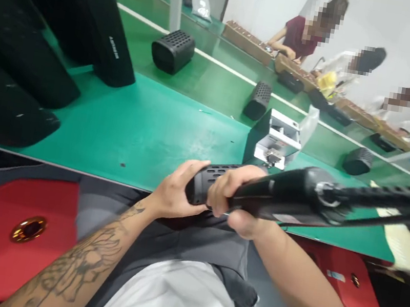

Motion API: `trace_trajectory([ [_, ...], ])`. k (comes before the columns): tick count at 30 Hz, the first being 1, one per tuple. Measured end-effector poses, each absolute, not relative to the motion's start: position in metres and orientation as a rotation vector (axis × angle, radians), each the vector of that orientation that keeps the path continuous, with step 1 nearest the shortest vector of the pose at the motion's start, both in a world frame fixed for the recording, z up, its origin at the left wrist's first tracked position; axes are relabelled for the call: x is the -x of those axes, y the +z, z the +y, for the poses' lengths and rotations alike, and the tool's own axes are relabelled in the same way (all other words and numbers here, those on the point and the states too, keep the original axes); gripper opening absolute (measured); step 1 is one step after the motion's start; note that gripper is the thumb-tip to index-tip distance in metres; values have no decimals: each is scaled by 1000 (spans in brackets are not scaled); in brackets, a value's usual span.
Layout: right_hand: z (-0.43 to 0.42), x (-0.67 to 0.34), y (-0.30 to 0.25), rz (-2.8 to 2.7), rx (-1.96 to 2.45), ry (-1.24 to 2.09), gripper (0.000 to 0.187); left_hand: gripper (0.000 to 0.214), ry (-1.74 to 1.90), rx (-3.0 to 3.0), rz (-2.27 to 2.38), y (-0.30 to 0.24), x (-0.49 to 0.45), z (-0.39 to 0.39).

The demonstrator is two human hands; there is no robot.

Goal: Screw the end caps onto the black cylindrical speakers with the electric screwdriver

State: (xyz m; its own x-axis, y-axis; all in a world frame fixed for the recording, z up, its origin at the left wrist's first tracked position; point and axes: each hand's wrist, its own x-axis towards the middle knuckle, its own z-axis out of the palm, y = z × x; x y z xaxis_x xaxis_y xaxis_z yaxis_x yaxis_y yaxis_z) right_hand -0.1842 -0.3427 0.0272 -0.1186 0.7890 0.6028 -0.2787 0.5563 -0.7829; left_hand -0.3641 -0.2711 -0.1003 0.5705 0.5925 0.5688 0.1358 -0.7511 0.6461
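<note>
My left hand grips the end of a black housing with slotted holes, held at the front edge of the green bench. My right hand is wrapped round a black electric screwdriver, tilted, its rear end pointing right. A black coiled cable runs from that end. The screwdriver's tip is hidden behind my fingers and the housing, so contact cannot be made out. Just beyond my hands stands a small dark box with a white metal front, which looks like a screw feeder.
Tall black casings crowd the left of the green bench. Perforated black housings sit along the white line, with another behind the feeder. Red stools flank me. Several people work across the bench beside cardboard trays.
</note>
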Motion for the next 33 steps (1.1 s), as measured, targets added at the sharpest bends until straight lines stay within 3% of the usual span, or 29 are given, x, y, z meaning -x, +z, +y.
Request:
trace_trajectory([
  [4,-353,167,55,-1301,465,854,38,101,1320,-2277,902,-105,358,-319],
  [6,-357,138,79,-1234,512,779,40,115,1383,-2301,1162,-107,360,-358],
  [8,-354,96,96,-1154,631,563,52,116,1335,-2386,1239,-108,364,-397],
  [11,-332,31,97,-1028,806,189,57,76,1050,-2501,940,-107,366,-433],
  [13,-312,0,85,-1002,830,131,53,50,898,-2518,542,-98,360,-432],
  [15,-297,-19,69,-996,847,111,52,37,932,-2567,140,-79,345,-409],
  [17,-287,-27,55,-1009,861,120,54,47,999,-2696,-63,-50,326,-370],
  [20,-279,-28,42,-1042,878,156,56,91,497,-2908,138,-6,298,-307],
  [23,-277,-22,37,-1056,899,192,61,118,157,-2968,260,16,280,-273],
  [30,-313,1,65,-1011,933,386,49,120,218,-2992,688,13,308,-269],
  [33,-351,-6,82,-981,903,484,59,121,283,-2881,701,15,344,-256],
])
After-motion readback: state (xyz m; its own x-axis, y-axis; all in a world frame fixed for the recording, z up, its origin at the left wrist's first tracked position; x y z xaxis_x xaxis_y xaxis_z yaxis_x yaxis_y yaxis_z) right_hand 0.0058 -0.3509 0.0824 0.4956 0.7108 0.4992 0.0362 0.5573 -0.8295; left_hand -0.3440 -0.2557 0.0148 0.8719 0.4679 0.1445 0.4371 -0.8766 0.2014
